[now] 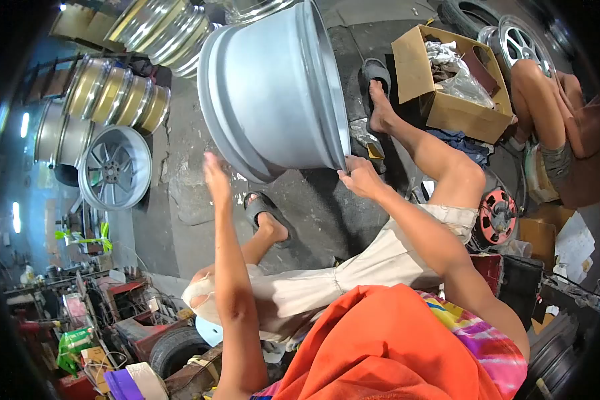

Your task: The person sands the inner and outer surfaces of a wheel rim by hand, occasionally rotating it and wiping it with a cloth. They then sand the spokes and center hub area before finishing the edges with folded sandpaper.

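Observation:
A large silver-grey wheel rim (273, 90) stands on its tread on the floor in front of me, its broad barrel facing me. My right hand (361, 179) is closed on the lip at the rim's lower right edge, thumb and fingers pinching it. Off the rim's left side, my left hand (216, 177) is raised with its fingers stretched out, a little blurred. It holds nothing, and a gap shows between it and the metal. My sandalled feet are planted either side of the rim.
Stacked rims (117, 93) and a spoked wheel (115, 168) stand at left. An open cardboard box (453, 83) of scraps lies right of my foot. Another person (547, 113) sits beyond it by a wheel. A red reel (498, 217) is near my knee; tools clutter the lower left.

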`<state>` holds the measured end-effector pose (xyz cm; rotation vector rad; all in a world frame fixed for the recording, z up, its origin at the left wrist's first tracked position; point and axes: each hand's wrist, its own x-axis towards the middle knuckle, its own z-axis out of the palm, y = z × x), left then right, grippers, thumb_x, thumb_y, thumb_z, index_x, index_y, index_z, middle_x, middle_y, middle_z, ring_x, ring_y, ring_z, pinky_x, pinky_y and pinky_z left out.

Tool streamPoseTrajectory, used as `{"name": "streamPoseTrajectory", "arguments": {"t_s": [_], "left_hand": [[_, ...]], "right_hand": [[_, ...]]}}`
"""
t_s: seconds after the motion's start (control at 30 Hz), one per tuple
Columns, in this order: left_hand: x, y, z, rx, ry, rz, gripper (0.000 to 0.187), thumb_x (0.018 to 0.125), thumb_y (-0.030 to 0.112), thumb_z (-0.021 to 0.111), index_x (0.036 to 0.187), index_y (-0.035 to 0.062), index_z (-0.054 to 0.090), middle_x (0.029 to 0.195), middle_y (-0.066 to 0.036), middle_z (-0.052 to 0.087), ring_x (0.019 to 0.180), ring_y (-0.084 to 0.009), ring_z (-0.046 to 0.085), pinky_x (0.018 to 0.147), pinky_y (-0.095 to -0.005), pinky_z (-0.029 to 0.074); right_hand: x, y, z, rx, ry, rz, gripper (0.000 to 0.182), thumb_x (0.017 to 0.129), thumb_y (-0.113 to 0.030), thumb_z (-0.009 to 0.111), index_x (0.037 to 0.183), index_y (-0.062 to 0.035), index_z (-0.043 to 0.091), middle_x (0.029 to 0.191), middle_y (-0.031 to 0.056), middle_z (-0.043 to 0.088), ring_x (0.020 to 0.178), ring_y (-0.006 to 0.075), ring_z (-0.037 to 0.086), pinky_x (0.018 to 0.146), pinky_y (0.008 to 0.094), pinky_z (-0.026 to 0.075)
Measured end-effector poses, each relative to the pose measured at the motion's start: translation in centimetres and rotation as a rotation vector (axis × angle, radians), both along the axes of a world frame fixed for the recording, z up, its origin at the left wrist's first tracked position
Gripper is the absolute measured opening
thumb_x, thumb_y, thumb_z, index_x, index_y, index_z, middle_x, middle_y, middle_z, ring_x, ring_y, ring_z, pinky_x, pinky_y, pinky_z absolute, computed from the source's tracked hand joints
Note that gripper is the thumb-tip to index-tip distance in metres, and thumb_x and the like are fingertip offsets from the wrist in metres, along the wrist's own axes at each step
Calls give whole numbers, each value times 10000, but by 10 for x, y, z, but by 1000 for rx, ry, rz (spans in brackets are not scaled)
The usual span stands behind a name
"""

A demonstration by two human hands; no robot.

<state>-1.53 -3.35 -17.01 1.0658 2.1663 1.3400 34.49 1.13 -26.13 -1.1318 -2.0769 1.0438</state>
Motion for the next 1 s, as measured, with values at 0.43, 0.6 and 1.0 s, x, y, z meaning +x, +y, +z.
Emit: {"name": "streamPoseTrajectory", "arguments": {"t_s": [0.43, 0.6, 1.0], "left_hand": [[32, -37, -54, -148, -65, 12, 1117, 925, 821, 115, 1007, -157, 649, 923, -276, 673, 937, -329, 589, 923, -466, 437], [18, -28, 52, -178, 267, 126, 1012, 974, 757, 230, 737, -149, 614, 677, -258, 599, 732, -340, 564, 779, -516, 449], [68, 44, 181, 86, 750, -311, 654, 950, 522, 588, 1288, -37, 619, 1188, -288, 667, 1189, -393, 614, 1008, -406, 461]], "right_hand": [[-8, -20, 31, -51, -161, 62, 310, 831, -243, 626, 900, 59, 647, 882, 304, 650, 901, 472, 639, 814, 511, 500], [-15, -37, 141, -7, 5, 274, 409, 782, -302, 632, 705, 100, 621, 619, 313, 547, 601, 470, 602, 618, 495, 494], [-77, 71, 216, -406, 546, 266, 425, 912, -377, 683, 891, 47, 708, 813, 103, 698, 679, 179, 687, 685, 307, 584]]}}
